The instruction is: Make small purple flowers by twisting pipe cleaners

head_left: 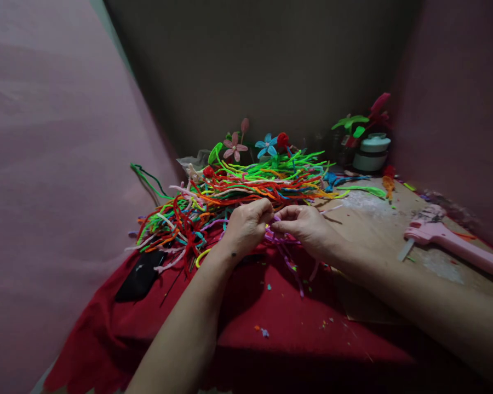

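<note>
My left hand (250, 221) is closed, its fingers curled around a purple pipe cleaner (277, 220) at the middle of the view. Thumb and forefinger of my right hand (306, 225) pinch the same purple piece from the other side. Purple strands (291, 268) dangle below both hands, over the red cloth. Just behind the hands lies a big heap of pipe cleaners (254, 183) in green, orange, red, white and other colours. What sits inside the left fist is partly hidden.
A black phone (142, 276) lies at the left on the red cloth (279, 317). Cardboard (365, 230) at the right holds a pink glue gun (456, 243). A lidded jar (372, 153) and pipe-cleaner flowers, including a blue one (267, 145), stand behind. Small coloured scraps are scattered in front.
</note>
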`<control>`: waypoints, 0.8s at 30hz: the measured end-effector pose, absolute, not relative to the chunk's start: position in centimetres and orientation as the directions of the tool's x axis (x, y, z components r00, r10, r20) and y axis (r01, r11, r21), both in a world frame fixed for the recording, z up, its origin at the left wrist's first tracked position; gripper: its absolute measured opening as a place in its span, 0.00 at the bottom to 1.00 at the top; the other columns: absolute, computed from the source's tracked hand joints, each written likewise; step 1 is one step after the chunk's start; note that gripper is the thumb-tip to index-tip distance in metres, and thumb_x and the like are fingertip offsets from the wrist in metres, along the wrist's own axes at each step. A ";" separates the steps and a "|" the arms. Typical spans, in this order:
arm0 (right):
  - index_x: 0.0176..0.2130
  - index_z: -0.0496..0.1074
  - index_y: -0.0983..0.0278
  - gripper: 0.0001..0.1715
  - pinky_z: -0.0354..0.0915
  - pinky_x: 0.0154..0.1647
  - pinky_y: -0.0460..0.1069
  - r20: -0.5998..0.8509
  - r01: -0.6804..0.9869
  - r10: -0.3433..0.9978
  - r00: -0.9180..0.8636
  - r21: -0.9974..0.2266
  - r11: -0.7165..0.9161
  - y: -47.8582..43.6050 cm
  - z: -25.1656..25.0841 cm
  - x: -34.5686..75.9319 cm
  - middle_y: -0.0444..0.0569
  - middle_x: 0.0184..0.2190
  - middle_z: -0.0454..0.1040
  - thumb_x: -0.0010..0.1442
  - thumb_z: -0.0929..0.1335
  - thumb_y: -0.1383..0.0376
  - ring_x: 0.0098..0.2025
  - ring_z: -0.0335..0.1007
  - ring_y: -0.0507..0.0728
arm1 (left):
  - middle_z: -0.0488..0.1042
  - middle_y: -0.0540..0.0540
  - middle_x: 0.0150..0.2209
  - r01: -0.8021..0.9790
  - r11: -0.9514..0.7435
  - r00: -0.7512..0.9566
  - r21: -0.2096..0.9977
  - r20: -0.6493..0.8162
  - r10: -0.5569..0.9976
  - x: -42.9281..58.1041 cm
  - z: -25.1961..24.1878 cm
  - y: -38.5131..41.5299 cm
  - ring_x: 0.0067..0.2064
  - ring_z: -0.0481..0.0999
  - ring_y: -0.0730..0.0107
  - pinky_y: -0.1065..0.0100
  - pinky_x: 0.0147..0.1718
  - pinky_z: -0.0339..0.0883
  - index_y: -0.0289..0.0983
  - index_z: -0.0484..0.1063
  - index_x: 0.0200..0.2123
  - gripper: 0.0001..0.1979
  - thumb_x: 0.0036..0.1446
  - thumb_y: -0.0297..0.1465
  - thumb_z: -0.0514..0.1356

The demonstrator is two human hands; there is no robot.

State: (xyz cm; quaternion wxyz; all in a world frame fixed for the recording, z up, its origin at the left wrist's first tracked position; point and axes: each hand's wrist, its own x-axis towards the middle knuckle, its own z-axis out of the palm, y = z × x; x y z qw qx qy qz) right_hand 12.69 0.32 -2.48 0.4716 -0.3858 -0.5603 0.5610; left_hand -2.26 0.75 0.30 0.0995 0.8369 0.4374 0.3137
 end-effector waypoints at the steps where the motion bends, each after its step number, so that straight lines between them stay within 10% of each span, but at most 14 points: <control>1: 0.25 0.70 0.67 0.06 0.57 0.27 0.46 0.087 -0.096 0.964 -0.251 -0.993 0.065 0.3 -2.4 12.7 0.41 0.20 0.68 0.41 0.70 0.68 0.23 0.62 0.48 | 0.65 0.52 0.24 0.679 -0.614 0.438 0.402 0.450 0.778 -2.3 0.2 0.7 0.27 0.62 0.77 0.74 0.28 0.55 0.35 0.64 0.24 0.06 0.53 0.25 0.53; 6: 0.25 0.70 0.67 0.07 0.59 0.27 0.46 0.058 -0.155 0.968 -0.245 -0.988 0.020 0.5 -2.2 12.8 0.42 0.20 0.69 0.39 0.70 0.69 0.23 0.63 0.48 | 0.65 0.51 0.26 0.686 -0.666 0.484 0.292 0.500 0.718 -2.2 -0.1 0.7 0.28 0.61 0.75 0.73 0.28 0.55 0.36 0.64 0.25 0.06 0.53 0.23 0.51; 16: 0.28 0.68 0.66 0.13 0.61 0.25 0.46 0.109 -0.203 0.952 -0.287 -0.978 0.051 1.1 -2.5 13.2 0.41 0.20 0.69 0.36 0.67 0.74 0.21 0.63 0.49 | 0.70 0.48 0.30 0.543 -0.711 0.557 0.448 0.441 0.704 -2.6 0.4 1.1 0.32 0.66 0.74 0.73 0.33 0.59 0.35 0.70 0.31 0.07 0.56 0.27 0.52; 24: 0.28 0.68 0.66 0.13 0.60 0.26 0.46 0.078 -0.165 0.955 -0.285 -0.986 0.032 0.7 -2.7 12.7 0.42 0.22 0.69 0.36 0.68 0.75 0.24 0.63 0.49 | 0.65 0.48 0.30 0.666 -0.726 0.642 0.172 0.362 0.675 -3.0 0.3 0.6 0.29 0.63 0.75 0.74 0.29 0.55 0.37 0.72 0.33 0.12 0.53 0.21 0.49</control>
